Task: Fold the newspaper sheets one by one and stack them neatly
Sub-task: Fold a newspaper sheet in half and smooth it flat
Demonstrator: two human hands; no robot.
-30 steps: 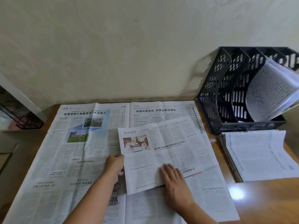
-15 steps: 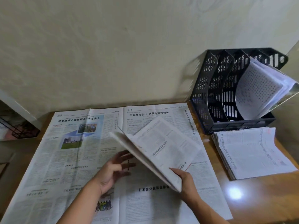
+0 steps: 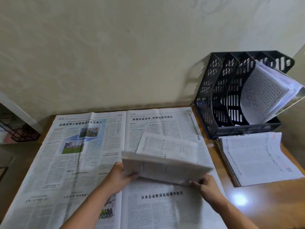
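A folded newspaper sheet (image 3: 166, 164) is lifted off the table, its near edge raised toward me and its far part still sloping down. My left hand (image 3: 121, 175) grips its left near corner, and my right hand (image 3: 205, 185) grips its right near corner. Under it a large open newspaper sheet (image 3: 79, 162) lies spread flat over most of the wooden table (image 3: 264, 205). To the right sits a stack of folded newspapers (image 3: 259, 157).
A black plastic file rack (image 3: 219, 98) holding loose printed papers (image 3: 267, 95) stands at the back right against the wall, just behind the stack. A black wire rack (image 3: 23, 134) sits off the table's left edge.
The folded sheet lay flat under both hands; my right hand lifted it by its near edge, and my left hand has now taken its left corner, so both hold it up.
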